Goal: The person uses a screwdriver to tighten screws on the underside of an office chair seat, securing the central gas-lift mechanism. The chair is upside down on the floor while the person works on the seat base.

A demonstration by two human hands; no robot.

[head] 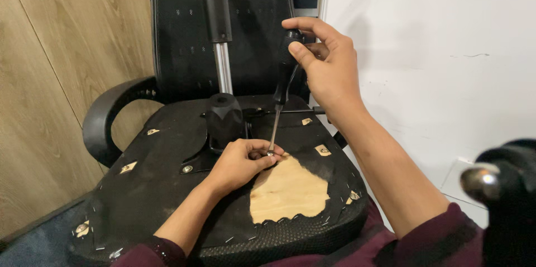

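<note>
Black-handled steel-shaft screwdriver (282,85) held upright over upturned black office chair seat underside (167,189), near centre. Handle top pinched by right hand (329,71); tip steadied between closed left hand (240,163) fingertips. Tool judged stiff, light, slip-prone at tip; best gripped at handle.

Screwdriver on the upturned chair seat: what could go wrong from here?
1. The left hand pinches right at the tip of the screwdriver; a slip could jab the fingers.
2. The right hand grips only the top of the handle, so the shaft may tilt and cam out.
3. The torn black lining beside the bare wood patch could snag the tip.
</note>
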